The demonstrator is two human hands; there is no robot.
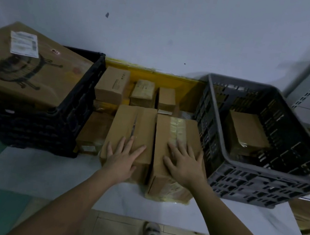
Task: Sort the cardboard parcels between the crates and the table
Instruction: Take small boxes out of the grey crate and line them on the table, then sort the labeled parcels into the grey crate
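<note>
Both grips wide, flat: left hand (122, 156) on plain parcel (132, 126), right hand (183, 162) on taped parcel (174, 140) near table (41, 171) front edge; stiff, probably heavy, tape slick—take bottom edges.

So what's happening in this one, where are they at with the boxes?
A person is sorting parcels at a white table. The left hand lies flat on one box, the right hand flat on the taped box beside it; neither is lifted. Smaller parcels sit behind them. The grey crate on the right holds a parcel; the black crate on the left carries a big labelled box.
</note>
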